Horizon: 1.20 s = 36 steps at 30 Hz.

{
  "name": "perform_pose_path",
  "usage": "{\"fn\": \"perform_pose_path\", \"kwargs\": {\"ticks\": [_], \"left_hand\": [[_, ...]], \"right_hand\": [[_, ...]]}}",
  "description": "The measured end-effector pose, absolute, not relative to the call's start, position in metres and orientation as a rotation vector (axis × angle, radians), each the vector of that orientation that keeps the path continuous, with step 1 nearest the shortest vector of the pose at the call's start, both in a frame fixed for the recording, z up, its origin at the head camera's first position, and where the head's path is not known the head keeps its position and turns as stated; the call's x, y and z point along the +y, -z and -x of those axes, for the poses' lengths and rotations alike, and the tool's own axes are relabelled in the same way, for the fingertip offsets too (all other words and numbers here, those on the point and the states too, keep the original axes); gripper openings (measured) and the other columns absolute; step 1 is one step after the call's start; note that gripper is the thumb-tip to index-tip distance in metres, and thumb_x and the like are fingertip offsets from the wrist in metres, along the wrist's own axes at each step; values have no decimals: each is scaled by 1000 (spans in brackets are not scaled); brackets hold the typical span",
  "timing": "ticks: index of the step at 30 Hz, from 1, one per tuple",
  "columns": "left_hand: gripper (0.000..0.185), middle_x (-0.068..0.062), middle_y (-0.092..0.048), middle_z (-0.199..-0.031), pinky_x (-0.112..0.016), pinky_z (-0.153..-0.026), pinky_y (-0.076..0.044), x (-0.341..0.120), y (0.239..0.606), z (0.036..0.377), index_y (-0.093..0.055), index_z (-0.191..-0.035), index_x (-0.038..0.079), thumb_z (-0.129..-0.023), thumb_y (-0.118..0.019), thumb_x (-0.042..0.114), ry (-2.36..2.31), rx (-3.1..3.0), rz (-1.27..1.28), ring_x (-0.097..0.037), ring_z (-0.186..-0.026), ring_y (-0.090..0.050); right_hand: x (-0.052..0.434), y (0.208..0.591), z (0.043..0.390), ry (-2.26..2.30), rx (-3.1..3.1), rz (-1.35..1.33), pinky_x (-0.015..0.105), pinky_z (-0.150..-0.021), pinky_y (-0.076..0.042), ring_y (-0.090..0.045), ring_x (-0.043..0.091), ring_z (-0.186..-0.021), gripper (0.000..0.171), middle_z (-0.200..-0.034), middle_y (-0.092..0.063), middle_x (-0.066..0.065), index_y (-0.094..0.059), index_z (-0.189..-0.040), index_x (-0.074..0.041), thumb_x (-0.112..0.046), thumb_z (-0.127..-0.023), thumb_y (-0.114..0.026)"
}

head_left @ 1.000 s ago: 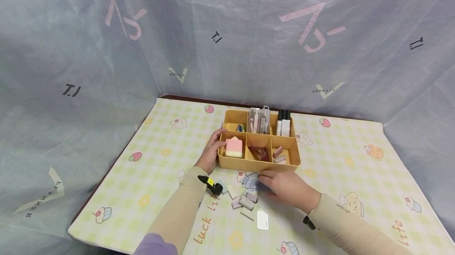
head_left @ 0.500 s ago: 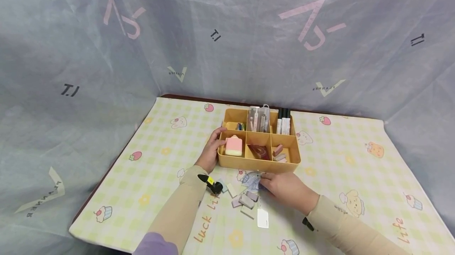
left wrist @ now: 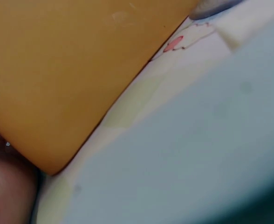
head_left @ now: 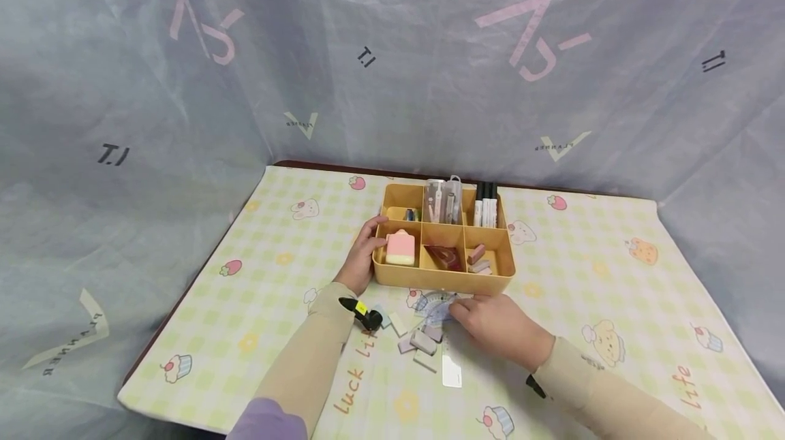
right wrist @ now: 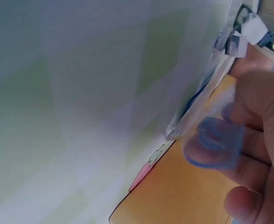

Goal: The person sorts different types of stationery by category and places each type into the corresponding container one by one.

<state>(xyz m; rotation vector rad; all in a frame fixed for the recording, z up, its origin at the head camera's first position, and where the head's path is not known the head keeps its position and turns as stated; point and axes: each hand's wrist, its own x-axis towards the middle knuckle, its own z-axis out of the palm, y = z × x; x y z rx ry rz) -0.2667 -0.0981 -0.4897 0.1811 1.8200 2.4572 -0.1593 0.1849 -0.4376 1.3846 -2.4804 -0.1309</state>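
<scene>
The right hand pinches a clear blue protractor by its near edge, fingers curled over it, lifting it off the checked tablecloth just short of the yellow organizer tray. Thin, stiff plastic like this looks light and slick, likely to flex; a thumb-and-finger grip on the rim suits it best. The left hand clasps the tray's near-left corner. Between the wrists lie several small erasers and a short clear ruler.
</scene>
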Motion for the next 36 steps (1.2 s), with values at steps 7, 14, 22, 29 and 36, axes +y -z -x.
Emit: {"fn": "perform_pose_path", "kwargs": {"ticks": [7, 14, 22, 29, 36], "left_hand": [[55, -2, -16, -167, -47, -122, -15, -99, 490, 267, -38, -149, 7, -94, -47, 7, -2454, 1812, -202, -23, -152, -16], [54, -2, -16, -167, -47, -122, -13, -100, 489, 269, -38, -149, 6, -96, -46, 4, -2450, 1813, -201, -23, -152, -14], [52, 0, -18, -166, -45, -122, -16, -100, 488, 267, -43, -147, 11, -95, -48, 6, -2452, 1807, -178, -21, -152, -16], [52, -1, -17, -167, -46, -121, -16, -100, 490, 267, -42, -147, 11, -95, -48, 6, -2450, 1798, -188, -21, -151, -16], [55, -2, -17, -167, -46, -122, -15, -101, 489, 267, -36, -150, 5, -96, -47, 5, -2449, 1797, -196, -22, -152, -15]], "right_hand": [[187, 418, 167, -57, -2401, -1313, 32, -64, -57, -68, 15, -74, 27, -90, -73, 2, -70, -103, -9, -1, -79, -79], [188, 386, 175, -333, -2425, -1186, 28, -56, -53, -60, 7, -61, 23, -78, -71, -3, -74, -105, -9, -6, -83, -77], [183, 369, 196, -486, -2425, -1062, 32, -58, -53, -62, 10, -63, 14, -81, -71, -1, -73, -98, -8, -8, -85, -78], [176, 370, 212, -542, -2406, -1048, 31, -58, -53, -62, 10, -64, 9, -82, -72, 0, -72, -94, -9, -7, -87, -77], [174, 374, 219, -549, -2412, -1027, 29, -55, -50, -58, 7, -60, 8, -83, -73, 2, -73, -96, -8, -8, -88, -76]]}}
